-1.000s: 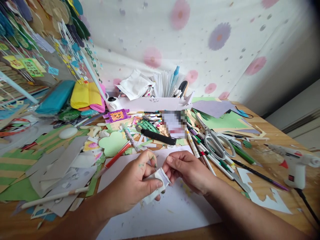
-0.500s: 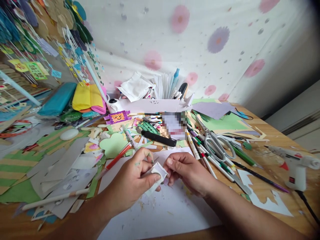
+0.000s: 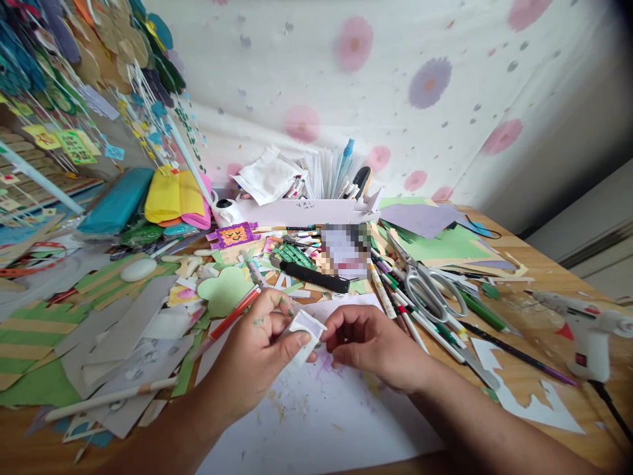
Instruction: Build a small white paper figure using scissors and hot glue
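A small white folded-paper box [image 3: 305,324], its hollow side facing up, is held by my left hand [image 3: 270,346]. The thumb presses on its near wall and the fingers support it from behind. My right hand [image 3: 368,343] is beside the box's right corner, fingertips at or very near the rim. Its fingers are curled, with the thumb lowered and apart from the index finger; I see nothing between them. Below both hands lies a large white sheet of paper [image 3: 316,422] with coloured smudges and small scraps.
Silver scissors [image 3: 428,284] rest among several markers [image 3: 405,313] on the right. A black-handled cutter [image 3: 314,276] lies beyond the hands. Paper scraps [image 3: 119,343] cover the left side. At far right stands a white glue gun [image 3: 586,330] with its cord. A pen-filled white box [image 3: 297,212] is at the back.
My right thumb has come away from the index finger and dropped lower. The left hand has turned the paper box slightly, so its hollow shows more.
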### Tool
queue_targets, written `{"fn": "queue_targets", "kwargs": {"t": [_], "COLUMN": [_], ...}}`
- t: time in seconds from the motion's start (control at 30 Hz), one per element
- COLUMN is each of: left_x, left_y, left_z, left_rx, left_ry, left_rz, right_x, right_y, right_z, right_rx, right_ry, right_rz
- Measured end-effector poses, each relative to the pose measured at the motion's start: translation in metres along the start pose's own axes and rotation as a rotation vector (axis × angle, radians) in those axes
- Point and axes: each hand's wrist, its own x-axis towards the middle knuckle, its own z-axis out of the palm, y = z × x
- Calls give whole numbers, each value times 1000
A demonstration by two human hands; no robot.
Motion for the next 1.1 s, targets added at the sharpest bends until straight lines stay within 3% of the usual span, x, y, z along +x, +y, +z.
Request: {"fn": "queue_targets", "kwargs": {"t": [0.4, 0.6, 0.83, 0.9, 0.97, 1.1], "left_x": [0, 3, 3, 3, 3, 3], "left_y": [0, -1, -5, -4, -3, -2], "left_z": [0, -3, -4, -3, -2, -1], "left_rx": [-23, -9, -143, -177, -195, -202], "left_ry": [39, 27, 98, 93, 92, 102], "left_rz": [-27, -39, -59, -82, -107, -131], "right_x": [3, 4, 6, 7, 7, 8], "right_y": [6, 1, -21, -23, -23, -16], "right_z": [-2, -14, -47, -52, -52, -39], "right_rx": [-53, -1, 241, 255, 261, 287], "right_ry": [103, 210, 546, 592, 567, 394], "right_rz": [-149, -274, -481, -512, -509, -412]}}
